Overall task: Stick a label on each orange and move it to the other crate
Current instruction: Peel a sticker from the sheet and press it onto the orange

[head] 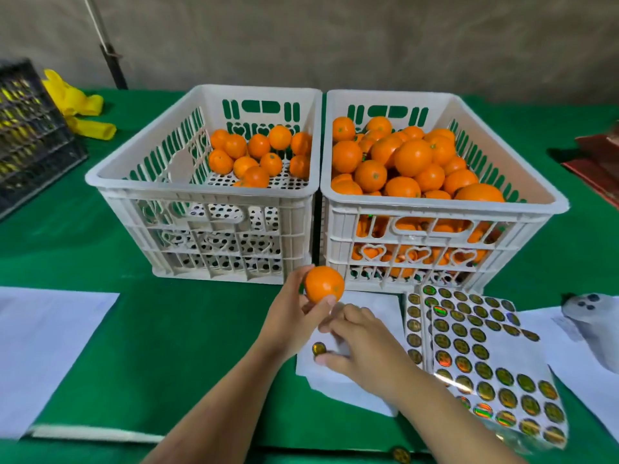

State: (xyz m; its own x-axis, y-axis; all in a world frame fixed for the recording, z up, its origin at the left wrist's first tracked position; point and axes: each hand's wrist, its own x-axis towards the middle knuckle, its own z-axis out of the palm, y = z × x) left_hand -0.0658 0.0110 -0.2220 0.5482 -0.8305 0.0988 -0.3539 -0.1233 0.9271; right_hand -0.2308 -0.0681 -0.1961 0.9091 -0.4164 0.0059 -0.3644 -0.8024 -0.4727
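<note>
My left hand (292, 308) grips one orange (324, 284) in its fingertips, just in front of the gap between two white crates. The left crate (201, 188) holds several oranges at its back. The right crate (435, 203) is heaped with oranges. My right hand (363, 344) rests with bent fingers on a nearly bare white backing sheet (338, 390), next to a single round gold label (319, 348). Whether its fingertips pinch a label is hidden. Full label sheets (485, 363) lie to the right.
Green cloth (174, 346) covers the table. A black crate (30, 139) and a yellow bag (78, 107) lie at the far left. White papers (43, 346) sit front left, a grey object (591, 318) and a red item (599, 159) at right. A loose label (401, 455) lies near the front edge.
</note>
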